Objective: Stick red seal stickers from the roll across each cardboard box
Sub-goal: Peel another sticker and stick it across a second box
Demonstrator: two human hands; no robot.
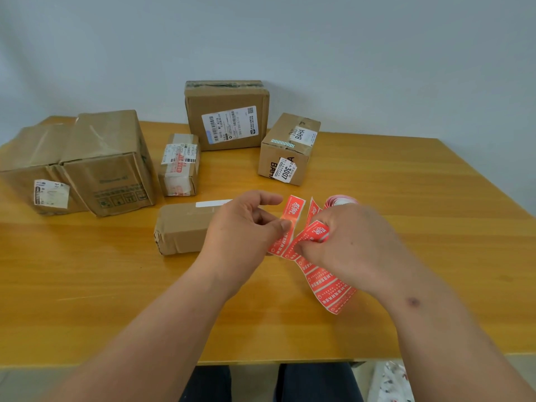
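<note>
Above the wooden yellow table (pixel 406 198), the left hand (pixel 243 227) pinches one red seal sticker (pixel 291 220) between thumb and finger. The right hand (pixel 351 239) grips the loose red sticker strip (pixel 330 285) from the roll (pixel 340 200). Both hands are close together, just right of the low brown cardboard box (pixel 182 227).

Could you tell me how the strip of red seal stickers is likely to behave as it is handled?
The strip of red stickers will probably flop: it already bends and hangs from the right hand. It looks thin and light, so likely easy to crease. The peeled sticker pinched by the left hand may curl and cling to fingers.
</note>
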